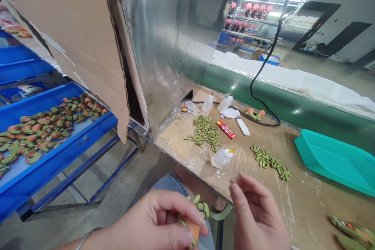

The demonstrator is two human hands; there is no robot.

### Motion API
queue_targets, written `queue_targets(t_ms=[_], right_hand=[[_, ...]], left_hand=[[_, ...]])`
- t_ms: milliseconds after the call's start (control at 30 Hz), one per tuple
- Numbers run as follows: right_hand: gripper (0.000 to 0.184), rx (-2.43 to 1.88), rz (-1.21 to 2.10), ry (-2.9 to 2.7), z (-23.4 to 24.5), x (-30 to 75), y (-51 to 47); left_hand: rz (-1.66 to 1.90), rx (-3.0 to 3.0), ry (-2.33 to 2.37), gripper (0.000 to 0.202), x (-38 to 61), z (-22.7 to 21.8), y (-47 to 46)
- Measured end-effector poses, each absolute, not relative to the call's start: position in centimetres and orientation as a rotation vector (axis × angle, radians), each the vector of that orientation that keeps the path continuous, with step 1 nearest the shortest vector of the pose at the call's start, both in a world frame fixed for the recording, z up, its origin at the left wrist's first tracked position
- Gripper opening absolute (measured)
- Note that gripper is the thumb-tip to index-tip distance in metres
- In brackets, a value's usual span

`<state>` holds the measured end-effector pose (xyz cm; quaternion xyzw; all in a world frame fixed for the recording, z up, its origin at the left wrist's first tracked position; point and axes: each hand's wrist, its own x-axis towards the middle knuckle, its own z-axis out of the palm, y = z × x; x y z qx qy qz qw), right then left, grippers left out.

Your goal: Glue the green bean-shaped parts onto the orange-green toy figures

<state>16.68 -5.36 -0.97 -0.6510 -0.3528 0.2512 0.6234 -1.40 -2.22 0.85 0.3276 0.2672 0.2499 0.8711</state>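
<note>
The left hand (152, 222) pinches a small orange-and-green figure (193, 218) between thumb and fingers, just off the near edge of the table (304, 203). The right hand (258, 215) is half open above that edge, fingers loosely curled, and seems to hold nothing.

On the table, a pile of green strips (205, 133) lies beside a red box (226, 129), and a second pile (269, 162) lies to the right of both. A glue bottle (222, 158) lies between the piles. A teal basket (336, 162) sits at the table's right side, and more figures (49, 136) fill a blue tray (73, 101) left of the table.
</note>
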Motion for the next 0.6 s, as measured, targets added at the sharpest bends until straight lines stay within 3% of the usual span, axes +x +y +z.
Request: queue_targets(t_ms=[167,400,600], right_hand=[[0.066,-1.676,0.456,-1.003,-4.4,19.5,-1.6],[0.045,-1.766,0.497,-1.067,-4.7,19.4,0.4],[0.044,-1.511,0.632,-1.057,-1.3,17.9,-5.1]], left_hand=[[0.572,0.837,0.636,0.012,-1.4,0.8,-2.4],[0.593,0.896,0.647,0.017,-1.9,0.6,-2.8],[0.596,0.81,0.705,0.02,-1.8,0.6,-2.2]])
